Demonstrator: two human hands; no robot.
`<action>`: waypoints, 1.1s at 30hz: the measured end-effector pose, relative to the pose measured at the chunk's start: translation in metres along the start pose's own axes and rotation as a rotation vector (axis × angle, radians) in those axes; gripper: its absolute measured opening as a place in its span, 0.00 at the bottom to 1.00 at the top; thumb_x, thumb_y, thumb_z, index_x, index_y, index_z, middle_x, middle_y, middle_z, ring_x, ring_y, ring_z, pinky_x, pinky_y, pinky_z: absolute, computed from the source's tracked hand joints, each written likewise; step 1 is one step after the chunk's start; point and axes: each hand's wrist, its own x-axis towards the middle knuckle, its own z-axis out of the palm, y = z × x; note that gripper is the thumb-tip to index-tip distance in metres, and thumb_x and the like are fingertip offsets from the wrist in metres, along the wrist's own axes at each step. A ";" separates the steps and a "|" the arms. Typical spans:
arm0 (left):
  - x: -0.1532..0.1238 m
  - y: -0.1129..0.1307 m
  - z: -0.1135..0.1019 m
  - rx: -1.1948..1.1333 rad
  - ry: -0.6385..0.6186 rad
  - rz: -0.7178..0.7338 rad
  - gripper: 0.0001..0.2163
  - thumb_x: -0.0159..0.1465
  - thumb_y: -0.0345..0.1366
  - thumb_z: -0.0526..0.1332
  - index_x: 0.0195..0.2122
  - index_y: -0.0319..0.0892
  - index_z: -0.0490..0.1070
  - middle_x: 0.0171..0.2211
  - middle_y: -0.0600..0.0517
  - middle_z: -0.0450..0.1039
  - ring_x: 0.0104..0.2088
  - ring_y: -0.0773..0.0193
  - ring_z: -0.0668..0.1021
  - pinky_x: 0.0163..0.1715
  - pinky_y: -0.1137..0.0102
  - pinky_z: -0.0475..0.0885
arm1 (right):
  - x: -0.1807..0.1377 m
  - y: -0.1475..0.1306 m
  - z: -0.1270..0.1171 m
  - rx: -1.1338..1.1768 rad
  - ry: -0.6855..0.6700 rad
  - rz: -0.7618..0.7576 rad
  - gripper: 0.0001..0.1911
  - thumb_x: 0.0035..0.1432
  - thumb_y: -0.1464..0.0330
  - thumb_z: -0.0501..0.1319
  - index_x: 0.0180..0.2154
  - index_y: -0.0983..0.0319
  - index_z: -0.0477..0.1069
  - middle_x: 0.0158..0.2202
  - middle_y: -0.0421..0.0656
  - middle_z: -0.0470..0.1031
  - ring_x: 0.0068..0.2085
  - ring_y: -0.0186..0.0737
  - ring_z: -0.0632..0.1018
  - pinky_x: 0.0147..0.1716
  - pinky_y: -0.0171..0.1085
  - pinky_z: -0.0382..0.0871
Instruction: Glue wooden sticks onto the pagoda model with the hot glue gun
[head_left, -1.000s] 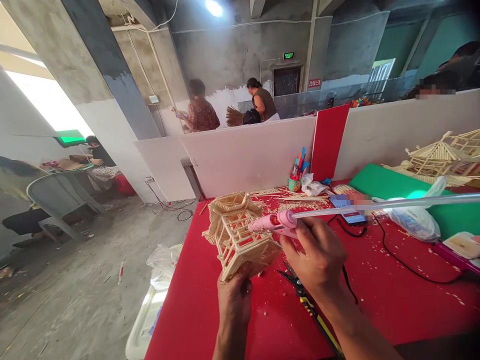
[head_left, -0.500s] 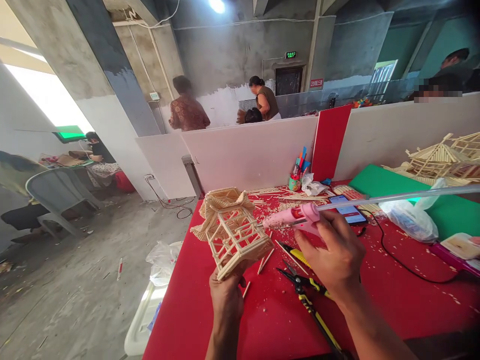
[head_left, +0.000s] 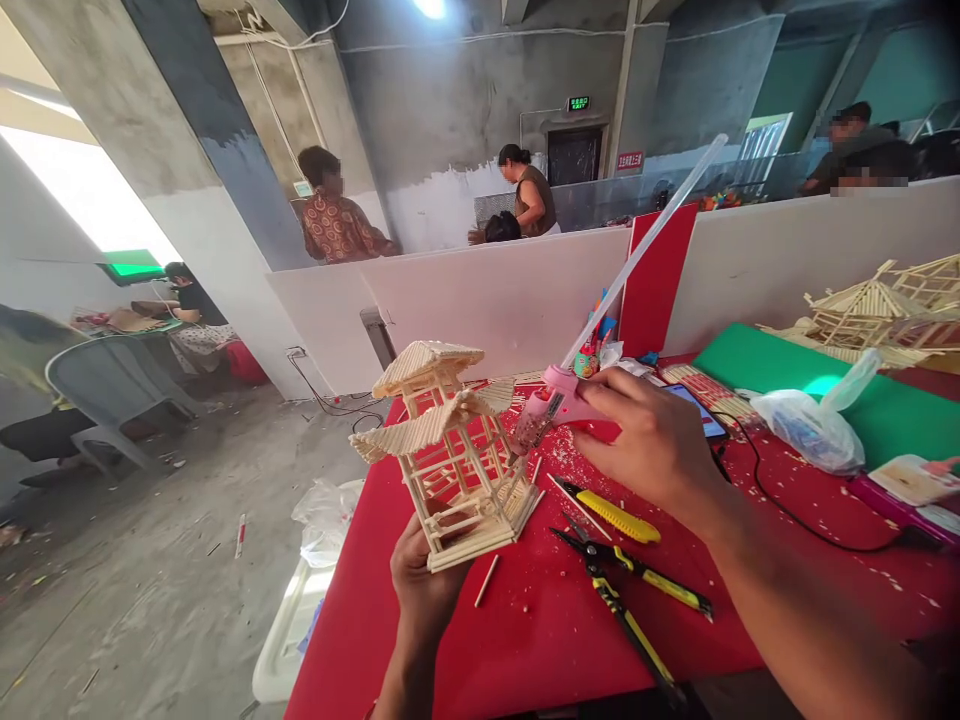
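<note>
My left hand (head_left: pixel 424 560) is closed around the base of a small wooden-stick pavilion model (head_left: pixel 442 435), holding it upright above the table's front left. The model has two tiers of ribbed roofs over an open stick frame. In my right hand (head_left: pixel 645 425) is a pink hot glue gun (head_left: pixel 551 405), its nozzle pointing down against or close to the model's right side; whether it touches I cannot tell. A long translucent glue stick (head_left: pixel 649 245) juts up from the gun's back end. Below lie a yellow utility knife (head_left: pixel 615 515) and black-and-yellow pliers (head_left: pixel 600 560).
The red table (head_left: pixel 517 650) carries loose sticks and shavings, a phone (head_left: pixel 694 405), a plastic bag (head_left: pixel 814 420) and a green board (head_left: pixel 862 400). More stick models (head_left: pixel 870 310) stand at the right. A white partition (head_left: pixel 495 300) runs behind; people are beyond it.
My left hand has turned the pavilion model more upright. My right hand has tipped the glue gun from nearly level to nozzle-down, so its glue stick now points upward.
</note>
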 end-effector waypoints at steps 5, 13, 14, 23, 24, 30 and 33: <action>0.006 0.011 -0.001 0.098 -0.030 0.160 0.06 0.48 0.32 0.73 0.27 0.49 0.82 0.24 0.50 0.76 0.24 0.61 0.77 0.23 0.71 0.71 | -0.010 -0.002 0.000 0.039 0.002 0.060 0.12 0.50 0.70 0.61 0.40 0.59 0.74 0.41 0.42 0.77 0.39 0.38 0.77 0.33 0.37 0.67; 0.011 0.019 -0.002 0.214 -0.058 0.447 0.08 0.53 0.28 0.69 0.31 0.50 0.82 0.25 0.50 0.77 0.26 0.61 0.78 0.26 0.70 0.73 | -0.019 0.008 0.000 0.144 -0.026 0.078 0.12 0.51 0.66 0.63 0.40 0.59 0.73 0.40 0.40 0.76 0.38 0.37 0.77 0.33 0.35 0.67; 0.012 0.019 -0.002 0.219 -0.060 0.459 0.09 0.53 0.28 0.69 0.31 0.50 0.82 0.25 0.50 0.77 0.26 0.61 0.78 0.26 0.70 0.73 | -0.019 0.009 0.000 0.109 -0.018 0.079 0.11 0.51 0.66 0.62 0.40 0.59 0.73 0.40 0.40 0.76 0.38 0.37 0.77 0.33 0.35 0.67; 0.015 0.025 -0.002 0.239 -0.072 0.472 0.09 0.52 0.27 0.69 0.28 0.51 0.82 0.24 0.51 0.77 0.26 0.61 0.77 0.25 0.69 0.72 | -0.025 0.007 0.001 0.132 0.007 0.067 0.10 0.52 0.70 0.62 0.39 0.60 0.74 0.38 0.41 0.76 0.38 0.37 0.77 0.34 0.35 0.68; 0.015 0.024 -0.002 0.259 -0.070 0.491 0.09 0.52 0.26 0.68 0.29 0.51 0.82 0.25 0.51 0.78 0.26 0.61 0.78 0.25 0.69 0.72 | -0.026 0.007 0.001 0.160 0.018 0.064 0.10 0.52 0.70 0.62 0.39 0.60 0.73 0.39 0.41 0.76 0.39 0.37 0.77 0.35 0.34 0.69; 0.015 0.021 -0.002 0.311 -0.047 0.514 0.10 0.53 0.26 0.68 0.30 0.50 0.81 0.26 0.52 0.76 0.27 0.62 0.77 0.26 0.70 0.71 | -0.032 0.005 0.001 0.262 0.139 0.159 0.09 0.53 0.67 0.63 0.39 0.59 0.72 0.38 0.42 0.76 0.38 0.38 0.77 0.34 0.35 0.71; 0.013 0.019 -0.002 0.266 -0.039 0.454 0.08 0.52 0.27 0.69 0.29 0.49 0.81 0.26 0.51 0.76 0.28 0.62 0.78 0.25 0.70 0.71 | -0.036 0.003 0.004 0.274 0.165 0.237 0.07 0.54 0.67 0.64 0.37 0.59 0.70 0.35 0.42 0.75 0.37 0.39 0.77 0.36 0.36 0.71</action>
